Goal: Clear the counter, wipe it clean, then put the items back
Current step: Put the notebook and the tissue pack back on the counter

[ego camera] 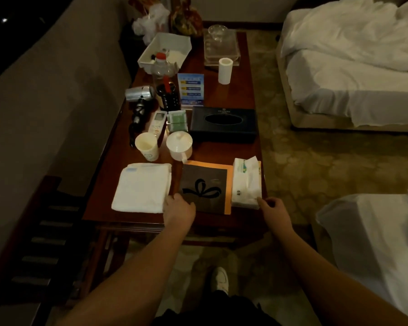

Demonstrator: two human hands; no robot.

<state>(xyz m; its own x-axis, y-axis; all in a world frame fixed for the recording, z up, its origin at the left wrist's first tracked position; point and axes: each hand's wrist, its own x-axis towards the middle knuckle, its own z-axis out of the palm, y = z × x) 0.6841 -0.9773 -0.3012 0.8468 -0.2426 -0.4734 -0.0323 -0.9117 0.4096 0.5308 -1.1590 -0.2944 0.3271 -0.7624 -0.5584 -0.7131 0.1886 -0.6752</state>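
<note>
Clearing not begun, table (pixel 231 95) fully loaded: my left hand (pixel 178 208) rests on the dark folder's (pixel 201 189) near corner, grip unclear, right hand (pixel 272 205) pinches the tissue pack (pixel 245 182); next, lift both away.

Two cups (pixel 146 147) (pixel 179 145), two tissue boxes (pixel 222 124) (pixel 246 184), one towel (pixel 141 187), one hairdryer (pixel 139 95), one remote (pixel 157 123).

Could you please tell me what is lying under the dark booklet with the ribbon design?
An orange sheet lies under the dark booklet, showing along its far and right edges. How far it extends beneath cannot be seen; the booklet covers it.
</note>
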